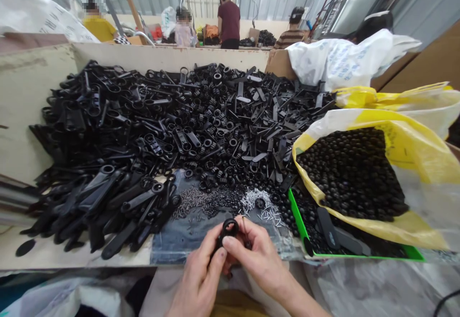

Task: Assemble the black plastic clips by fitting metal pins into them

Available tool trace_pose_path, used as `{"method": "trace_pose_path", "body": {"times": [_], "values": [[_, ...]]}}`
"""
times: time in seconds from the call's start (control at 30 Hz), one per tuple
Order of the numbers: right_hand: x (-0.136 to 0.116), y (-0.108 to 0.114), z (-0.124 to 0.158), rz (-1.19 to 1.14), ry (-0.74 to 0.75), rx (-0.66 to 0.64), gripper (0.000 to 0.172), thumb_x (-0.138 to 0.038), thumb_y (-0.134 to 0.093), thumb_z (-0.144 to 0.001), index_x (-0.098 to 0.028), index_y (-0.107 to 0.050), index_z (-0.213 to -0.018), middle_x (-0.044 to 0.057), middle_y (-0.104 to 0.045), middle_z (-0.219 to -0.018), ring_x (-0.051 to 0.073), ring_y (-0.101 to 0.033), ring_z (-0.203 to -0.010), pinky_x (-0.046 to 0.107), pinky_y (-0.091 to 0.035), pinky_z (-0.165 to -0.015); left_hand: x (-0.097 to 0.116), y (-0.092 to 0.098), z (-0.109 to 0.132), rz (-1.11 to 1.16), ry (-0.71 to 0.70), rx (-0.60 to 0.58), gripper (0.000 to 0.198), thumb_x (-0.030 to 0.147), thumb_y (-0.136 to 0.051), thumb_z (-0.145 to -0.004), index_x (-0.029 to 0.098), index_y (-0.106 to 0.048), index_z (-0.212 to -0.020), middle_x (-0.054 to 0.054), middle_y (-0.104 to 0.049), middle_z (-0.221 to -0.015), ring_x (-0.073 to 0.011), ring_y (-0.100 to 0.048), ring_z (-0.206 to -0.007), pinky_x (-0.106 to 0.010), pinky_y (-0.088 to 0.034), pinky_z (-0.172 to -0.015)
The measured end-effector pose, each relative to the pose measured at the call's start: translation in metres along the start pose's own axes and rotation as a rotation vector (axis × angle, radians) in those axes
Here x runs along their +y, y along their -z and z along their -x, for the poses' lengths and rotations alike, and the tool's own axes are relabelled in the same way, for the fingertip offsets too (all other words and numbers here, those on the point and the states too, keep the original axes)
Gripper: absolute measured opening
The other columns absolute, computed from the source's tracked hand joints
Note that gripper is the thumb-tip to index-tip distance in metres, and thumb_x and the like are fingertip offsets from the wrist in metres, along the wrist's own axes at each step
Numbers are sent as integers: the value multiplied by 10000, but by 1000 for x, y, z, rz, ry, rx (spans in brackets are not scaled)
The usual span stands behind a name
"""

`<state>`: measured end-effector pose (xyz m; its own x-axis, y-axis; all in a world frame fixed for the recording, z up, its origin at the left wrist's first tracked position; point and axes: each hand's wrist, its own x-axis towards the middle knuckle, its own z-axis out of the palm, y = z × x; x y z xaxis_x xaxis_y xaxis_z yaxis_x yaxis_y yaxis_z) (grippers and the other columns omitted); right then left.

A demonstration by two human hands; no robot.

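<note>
Both of my hands meet at the front edge of the bench around a black plastic part with a ring-shaped end (230,227). My left hand (201,264) is closed around its body from the left, thumb along its side. My right hand (257,254) grips it from the right, with the thumb pressed just below the ring. Fingers hide most of the part. Just beyond my hands, on a dark blue cloth (163,245), lie small silver pins (260,203), little black pieces (226,202) and small brownish pieces (192,201).
A large heap of black plastic parts (161,111) fills the walled bench. Longer black handles (97,202) lie at left. On the right, a yellow-white bag (424,164) of black balls (348,173) leans over a green-edged tray (296,216). Several people (229,20) are beyond the back wall.
</note>
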<state>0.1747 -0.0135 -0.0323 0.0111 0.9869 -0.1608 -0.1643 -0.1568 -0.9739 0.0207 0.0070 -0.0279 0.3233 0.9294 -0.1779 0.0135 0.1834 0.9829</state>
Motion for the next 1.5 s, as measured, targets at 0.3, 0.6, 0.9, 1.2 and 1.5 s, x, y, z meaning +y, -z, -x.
{"method": "trace_pose_path", "body": {"times": [0.3,0.6,0.9,1.2,1.5], "values": [[-1,1,-3,-139,-67,-86,429,-573,-779,-854,-191,-585,-850,-57,-577,-596,112,-541,-527,229,-448,-555,4,2,1,-33,71,-38,486,498,-731,-897,306,-727,-1343,-63,-801,-962,-237,-668,-836,-281,-537,-767],[4,-7,6,-73,-47,-30,465,-624,-795,-825,-180,-660,-847,-26,-558,-678,116,-490,-565,222,-431,-518,-1,11,18,71,152,-43,637,505,-728,-873,262,-638,-1455,-64,-699,-679,-222,-565,-584,-351,-549,-709],[-5,-25,-45,-4,-14,-106,521,-633,-850,-749,-164,-771,-962,32,-674,-803,162,-589,-669,278,-518,-615,38,47,-5,-272,-140,129,398,420,-639,-951,263,-765,-1294,-106,-815,-986,-290,-714,-902,-379,-517,-977],[-55,-45,-145,668,366,-115,342,-404,-581,-964,-169,-790,-1097,70,-788,-951,208,-712,-807,300,-552,-715,112,202,-60,-968,-360,726,388,349,-505,-940,187,-746,-1199,-106,-798,-1192,-296,-722,-1110,-389,-518,-1008],[-68,-115,-233,1043,451,95,308,-360,-763,-903,-248,-709,-1185,64,-756,-1096,277,-712,-1014,359,-505,-872,82,226,-76,-1040,-369,691,500,395,-409,-958,143,-735,-1241,-142,-799,-1178,-334,-711,-1096,-486,-512,-1006]]}}
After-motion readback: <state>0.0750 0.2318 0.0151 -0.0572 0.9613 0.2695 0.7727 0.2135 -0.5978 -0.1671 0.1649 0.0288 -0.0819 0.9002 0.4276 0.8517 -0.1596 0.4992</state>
